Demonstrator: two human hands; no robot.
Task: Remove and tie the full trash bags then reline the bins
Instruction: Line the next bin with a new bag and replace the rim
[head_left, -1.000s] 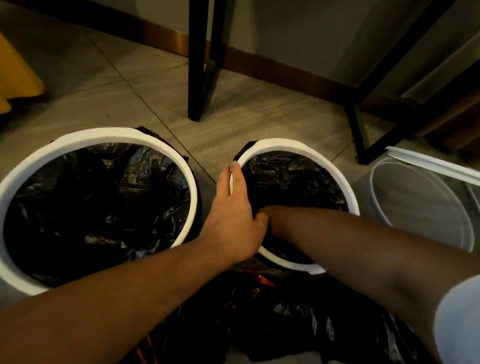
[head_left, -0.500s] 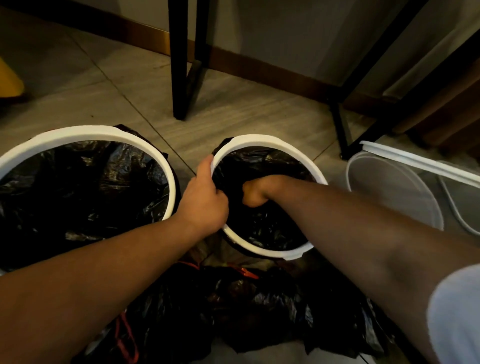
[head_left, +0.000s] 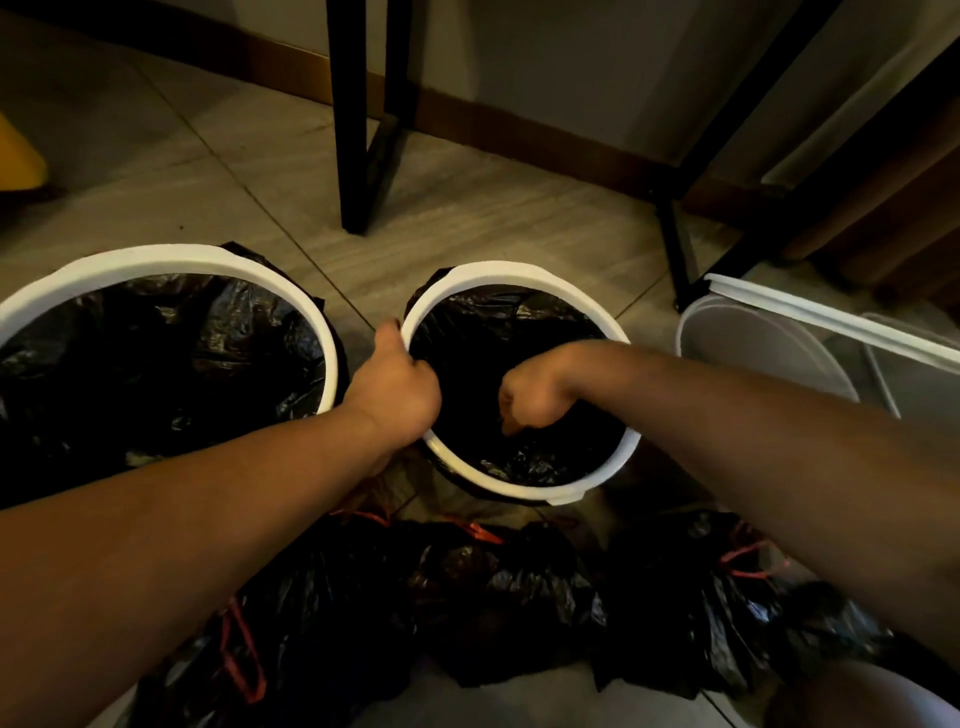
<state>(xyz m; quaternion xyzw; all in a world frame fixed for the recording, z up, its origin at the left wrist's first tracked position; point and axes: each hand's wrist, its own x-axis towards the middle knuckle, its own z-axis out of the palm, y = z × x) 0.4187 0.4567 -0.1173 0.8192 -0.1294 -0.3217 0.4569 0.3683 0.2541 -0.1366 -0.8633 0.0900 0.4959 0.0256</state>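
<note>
Head view: your left hand (head_left: 395, 384), which was lying flat one second ago, is now clamping its fingers over the left rim of the middle bin (head_left: 511, 270). Your right hand (head_left: 530, 400) is staying inside the bin with its fingers curled against the black liner (head_left: 493, 322); a grip on the liner cannot be confirmed. The liner is lying glossy and crumpled inside the bin. The bin is standing just right of the large bin (head_left: 156, 262).

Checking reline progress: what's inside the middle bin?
Middle bin holds a black liner with the right hand down inside it; fingertips and bin bottom are hidden.
</note>
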